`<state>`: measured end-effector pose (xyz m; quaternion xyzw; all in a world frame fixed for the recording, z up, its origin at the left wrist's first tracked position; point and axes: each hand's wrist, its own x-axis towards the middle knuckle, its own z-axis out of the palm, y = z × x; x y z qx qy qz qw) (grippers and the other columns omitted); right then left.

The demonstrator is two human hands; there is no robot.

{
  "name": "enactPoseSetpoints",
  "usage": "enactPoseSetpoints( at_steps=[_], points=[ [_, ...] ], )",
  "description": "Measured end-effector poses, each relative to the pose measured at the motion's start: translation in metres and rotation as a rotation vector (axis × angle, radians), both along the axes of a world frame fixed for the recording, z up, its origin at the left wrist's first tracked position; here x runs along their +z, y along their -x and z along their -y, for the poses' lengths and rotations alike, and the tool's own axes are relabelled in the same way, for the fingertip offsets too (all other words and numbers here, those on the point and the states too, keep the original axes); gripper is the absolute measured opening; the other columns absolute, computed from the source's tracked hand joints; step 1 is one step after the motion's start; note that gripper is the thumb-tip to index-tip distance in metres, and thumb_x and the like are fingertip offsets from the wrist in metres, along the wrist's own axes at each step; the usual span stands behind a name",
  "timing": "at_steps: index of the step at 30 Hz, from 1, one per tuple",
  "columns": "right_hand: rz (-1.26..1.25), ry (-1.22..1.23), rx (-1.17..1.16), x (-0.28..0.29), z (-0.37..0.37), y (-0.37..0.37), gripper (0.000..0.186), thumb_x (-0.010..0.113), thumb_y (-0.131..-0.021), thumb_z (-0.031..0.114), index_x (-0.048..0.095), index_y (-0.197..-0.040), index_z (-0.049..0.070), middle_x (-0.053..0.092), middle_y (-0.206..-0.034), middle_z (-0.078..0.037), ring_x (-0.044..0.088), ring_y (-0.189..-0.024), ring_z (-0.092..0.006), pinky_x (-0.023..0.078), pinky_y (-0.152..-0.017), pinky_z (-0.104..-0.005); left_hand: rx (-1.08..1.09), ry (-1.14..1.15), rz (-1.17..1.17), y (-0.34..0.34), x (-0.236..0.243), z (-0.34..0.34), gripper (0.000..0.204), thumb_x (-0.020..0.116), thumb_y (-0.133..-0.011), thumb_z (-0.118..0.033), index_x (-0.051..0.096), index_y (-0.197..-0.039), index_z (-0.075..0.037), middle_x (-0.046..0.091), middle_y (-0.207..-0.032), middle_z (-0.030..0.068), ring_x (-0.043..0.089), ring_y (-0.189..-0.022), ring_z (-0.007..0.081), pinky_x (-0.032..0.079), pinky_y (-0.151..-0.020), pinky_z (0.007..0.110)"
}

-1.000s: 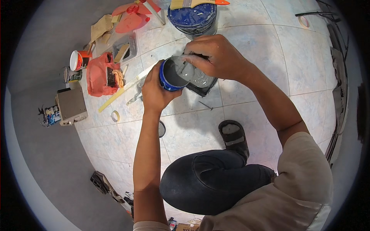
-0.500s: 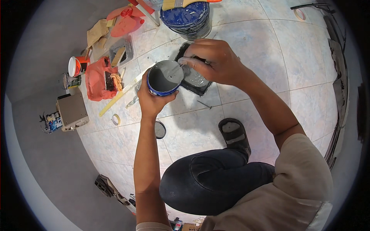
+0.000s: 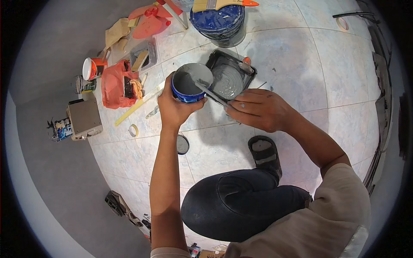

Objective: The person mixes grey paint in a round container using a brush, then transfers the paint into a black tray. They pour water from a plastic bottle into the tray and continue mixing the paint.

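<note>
My left hand (image 3: pixel 173 108) wraps round a blue paint can (image 3: pixel 187 98), which it holds up above the tiled floor. Grey paint coats the can's inside and lies in it. In my right hand (image 3: pixel 263 111), to the right of the can, is a flat stirring stick (image 3: pixel 211 93) smeared grey. It slants across the can's near right rim, with its far end inside the mouth. Just beyond, a black paint tray (image 3: pixel 249 79) holds a spread of wet grey paint. An orange-tipped handle (image 3: pixel 247 61) rests at its right corner.
A bucket with a paint-spotted blue lid (image 3: pixel 217 19) stands at the back, a wide brush (image 3: pixel 221 4) lying on it. Leftward are a red plastic bag (image 3: pixel 114 88), a yellow strip (image 3: pixel 126 116) and a tape roll (image 3: pixel 134 130). A grey-coated round lid (image 3: pixel 183 145) lies near my left forearm.
My right hand has moved from above the tray toward me and to the right. The stick now shows lying across the can's rim. My left hand still holds the can.
</note>
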<state>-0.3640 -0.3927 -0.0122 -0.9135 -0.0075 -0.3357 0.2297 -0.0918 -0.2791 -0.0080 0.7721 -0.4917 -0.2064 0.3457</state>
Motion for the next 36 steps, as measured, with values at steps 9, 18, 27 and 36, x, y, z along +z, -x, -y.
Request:
enactPoseSetpoints(
  at_steps=[9, 18, 27, 36],
  points=[
    [0.361, -1.417, -0.468, -0.012, -0.008, -0.043, 0.03, 0.077, -0.1, 0.022, 0.076, -0.097, -0.007, 0.076, -0.075, -0.011, 0.07, -0.065, -0.0099, 0.055, -0.061, -0.0251, 0.044, 0.123, 0.042, 0.02, -0.004, 0.003, 0.095, 0.1, -0.056, -0.025, 0.057, -0.138, -0.004, 0.077, -0.118, 0.0155, 0.076, -0.108, 0.0269, 0.059, -0.096, 0.037],
    [0.24, -1.473, -0.766, -0.014, -0.014, -0.018, 0.033, 0.075, -0.101, 0.021, 0.074, -0.086, -0.008, 0.07, -0.063, -0.009, 0.065, -0.052, -0.0114, 0.05, -0.05, -0.026, 0.059, 0.141, 0.104, 0.021, 0.003, -0.001, 0.093, 0.099, -0.058, -0.024, 0.057, -0.139, -0.004, 0.076, -0.121, 0.015, 0.075, -0.111, 0.0287, 0.058, -0.097, 0.039],
    [0.286, -1.367, -0.782, 0.036, -0.002, -0.013, 0.026, 0.074, -0.1, 0.014, 0.073, -0.09, -0.009, 0.07, -0.065, -0.012, 0.065, -0.052, -0.0155, 0.053, -0.052, -0.0288, 0.102, 0.173, 0.072, 0.018, 0.002, -0.007, 0.095, 0.1, -0.057, -0.024, 0.057, -0.14, -0.004, 0.075, -0.122, 0.0158, 0.075, -0.112, 0.0285, 0.058, -0.098, 0.038],
    [0.131, -0.47, -0.391, 0.007, -0.029, -0.004, 0.015, 0.078, -0.089, 0.001, 0.078, -0.104, -0.001, 0.079, -0.091, -0.014, 0.077, -0.077, -0.023, 0.06, -0.069, -0.0336, 0.09, 0.129, 0.045, 0.013, 0.005, -0.01, 0.098, 0.1, -0.057, -0.025, 0.056, -0.141, -0.003, 0.075, -0.124, 0.0171, 0.074, -0.114, 0.0291, 0.058, -0.099, 0.039]
  ],
)
